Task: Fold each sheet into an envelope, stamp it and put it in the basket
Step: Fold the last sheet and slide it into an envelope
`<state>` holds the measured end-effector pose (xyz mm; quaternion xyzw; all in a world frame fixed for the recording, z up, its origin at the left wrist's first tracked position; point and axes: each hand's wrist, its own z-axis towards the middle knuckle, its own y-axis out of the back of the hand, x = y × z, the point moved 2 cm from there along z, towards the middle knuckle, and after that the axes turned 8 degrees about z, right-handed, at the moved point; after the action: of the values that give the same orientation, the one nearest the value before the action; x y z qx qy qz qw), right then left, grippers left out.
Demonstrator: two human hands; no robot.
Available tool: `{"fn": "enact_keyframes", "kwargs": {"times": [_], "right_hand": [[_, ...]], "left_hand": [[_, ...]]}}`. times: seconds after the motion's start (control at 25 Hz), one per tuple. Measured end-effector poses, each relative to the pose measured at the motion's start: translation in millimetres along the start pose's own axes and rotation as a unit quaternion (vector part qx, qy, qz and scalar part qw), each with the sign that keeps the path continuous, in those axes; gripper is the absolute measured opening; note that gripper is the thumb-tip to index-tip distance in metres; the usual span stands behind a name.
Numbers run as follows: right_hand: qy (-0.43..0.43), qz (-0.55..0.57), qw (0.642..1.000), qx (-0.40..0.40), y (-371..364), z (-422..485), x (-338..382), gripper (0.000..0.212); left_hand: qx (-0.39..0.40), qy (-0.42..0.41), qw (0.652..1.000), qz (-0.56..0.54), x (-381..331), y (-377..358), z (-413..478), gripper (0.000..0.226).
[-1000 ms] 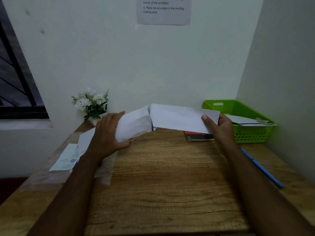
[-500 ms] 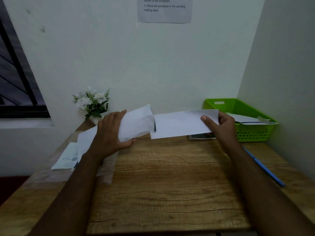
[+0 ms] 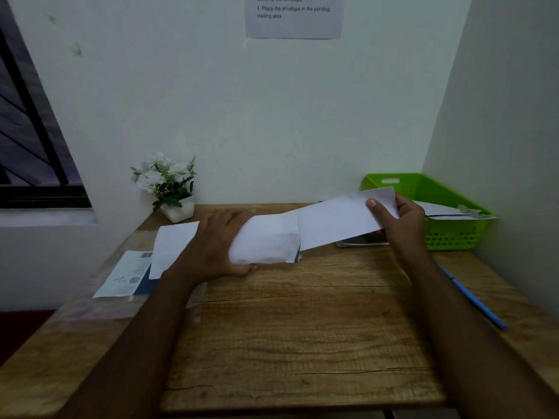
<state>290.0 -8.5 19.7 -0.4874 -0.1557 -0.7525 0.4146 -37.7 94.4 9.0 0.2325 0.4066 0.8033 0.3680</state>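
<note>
Since earlier, your right hand (image 3: 402, 219) lifted the folded sheet (image 3: 338, 222) | left hand (image 3: 217, 246) grips envelope (image 3: 263, 240) open for insertion | both above counter (image 3: 302, 328), basket (image 3: 453, 237) beside.

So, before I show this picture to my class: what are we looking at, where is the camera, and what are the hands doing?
No machine here: a person wears a camera on the head, looking forward and down at their own bare hands over a wooden desk. The left hand grips a bulging white envelope; the right hand pinches a folded sheet whose end meets the envelope. On the desk lie loose papers, a blue pen, a small pot of white flowers, and a green basket with paper already inside. A printed notice hangs on the wall.
</note>
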Motion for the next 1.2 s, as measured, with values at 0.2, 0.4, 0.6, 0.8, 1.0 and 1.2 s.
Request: {"fn": "enact_keyframes", "kwargs": {"times": [0.2,0.4,0.6,0.8,1.0,1.2], "right_hand": [[-0.006,-0.005,1.000,0.003,-12,-7,0,0.026],[-0.050,0.034,0.997,0.047,-36,-24,-9,0.016],[-0.079,0.016,0.990,0.116,-52,-37,-11,0.020],[-0.141,0.008,0.984,0.112,-52,-36,-7,0.020],[-0.175,0.002,0.980,0.098,-39,-28,-12,0.022],[-0.155,-0.014,0.979,0.132,-45,-34,-9,0.019]], "left_hand": [[0.004,0.005,1.000,-0.007,-6,-3,2,0.100],[-0.007,0.008,1.000,-0.008,-13,-3,5,0.099],[-0.023,0.011,1.000,-0.012,-14,-2,5,0.097],[-0.033,0.015,0.999,-0.014,-12,-1,5,0.095],[-0.033,0.031,0.999,-0.020,-10,-1,4,0.092],[-0.024,0.028,0.999,-0.003,-13,-1,5,0.093]]}}
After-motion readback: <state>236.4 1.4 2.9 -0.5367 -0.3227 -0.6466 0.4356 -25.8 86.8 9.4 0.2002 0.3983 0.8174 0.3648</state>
